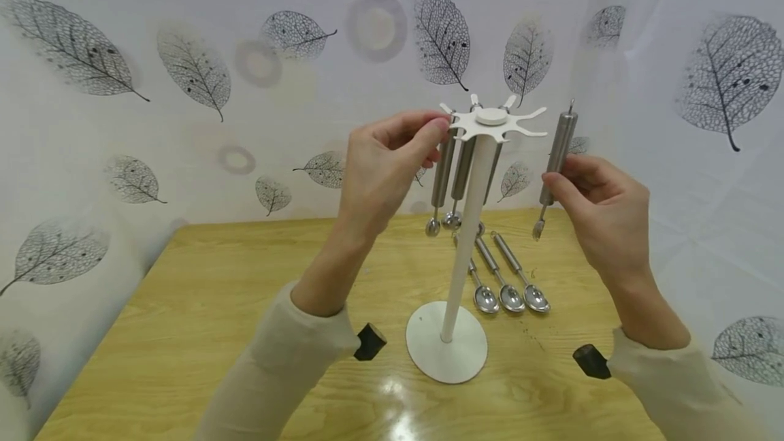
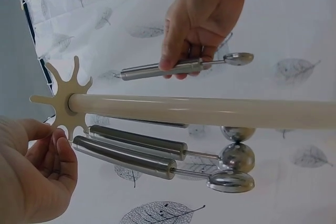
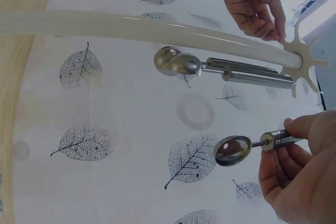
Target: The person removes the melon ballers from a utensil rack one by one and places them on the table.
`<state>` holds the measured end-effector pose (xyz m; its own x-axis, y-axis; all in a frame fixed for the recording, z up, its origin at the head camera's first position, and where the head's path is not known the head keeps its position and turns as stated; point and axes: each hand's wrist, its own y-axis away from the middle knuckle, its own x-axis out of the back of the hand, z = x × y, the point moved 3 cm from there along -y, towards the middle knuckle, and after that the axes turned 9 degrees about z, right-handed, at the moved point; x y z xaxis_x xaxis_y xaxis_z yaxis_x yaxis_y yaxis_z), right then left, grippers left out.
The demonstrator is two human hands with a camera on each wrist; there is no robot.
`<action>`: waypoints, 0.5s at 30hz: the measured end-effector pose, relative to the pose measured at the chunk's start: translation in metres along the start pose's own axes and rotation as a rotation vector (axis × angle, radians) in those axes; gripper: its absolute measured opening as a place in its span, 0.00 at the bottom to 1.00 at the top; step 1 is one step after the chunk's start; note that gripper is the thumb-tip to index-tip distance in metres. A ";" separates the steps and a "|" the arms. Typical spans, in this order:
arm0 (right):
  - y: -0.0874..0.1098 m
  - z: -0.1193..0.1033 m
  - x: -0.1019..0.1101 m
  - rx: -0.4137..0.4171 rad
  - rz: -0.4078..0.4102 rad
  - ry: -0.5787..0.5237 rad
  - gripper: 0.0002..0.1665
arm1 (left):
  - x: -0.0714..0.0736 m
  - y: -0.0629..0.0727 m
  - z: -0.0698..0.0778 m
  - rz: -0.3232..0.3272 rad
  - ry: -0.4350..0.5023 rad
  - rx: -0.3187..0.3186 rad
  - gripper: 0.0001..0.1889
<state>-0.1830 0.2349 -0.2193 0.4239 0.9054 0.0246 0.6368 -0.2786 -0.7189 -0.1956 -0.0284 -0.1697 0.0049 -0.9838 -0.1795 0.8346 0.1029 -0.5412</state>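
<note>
A white stand (image 1: 470,223) has a star-shaped top with several hook arms and a round base. My left hand (image 1: 388,162) pinches one of its hook arms at the left between thumb and fingers. Steel ice cream scoops (image 2: 126,156) hang by their handles from the left and back hooks, bowls down. To the right of the stand, my right hand (image 1: 606,213) holds another scoop (image 1: 559,152) by its thick handle. That scoop stands nearly upright, its small end loop up, apart from the hooks. Its oval bowl (image 3: 233,150) shows fully in the right wrist view.
Three more scoops (image 1: 511,297) lie side by side on the wooden table (image 1: 245,305), right of the stand's base (image 1: 444,359). Behind and beside the table hangs a white cloth (image 1: 202,155) printed with dark leaves. A black piece (image 1: 370,342) sticks out at each sleeve cuff.
</note>
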 end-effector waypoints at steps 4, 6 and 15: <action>0.000 0.008 0.005 -0.013 0.004 0.069 0.12 | 0.000 0.000 -0.001 0.013 0.024 0.003 0.08; 0.000 0.014 0.008 -0.021 0.003 0.112 0.12 | -0.001 0.001 -0.002 0.016 0.033 0.001 0.08; 0.002 0.043 0.019 -0.088 -0.004 0.183 0.13 | -0.001 0.001 -0.003 0.011 0.034 0.014 0.08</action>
<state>-0.2018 0.2655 -0.2500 0.5261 0.8355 0.1587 0.6890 -0.3093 -0.6555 -0.1960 -0.0271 -0.1723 -0.0047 -0.9770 -0.2132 0.8421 0.1111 -0.5278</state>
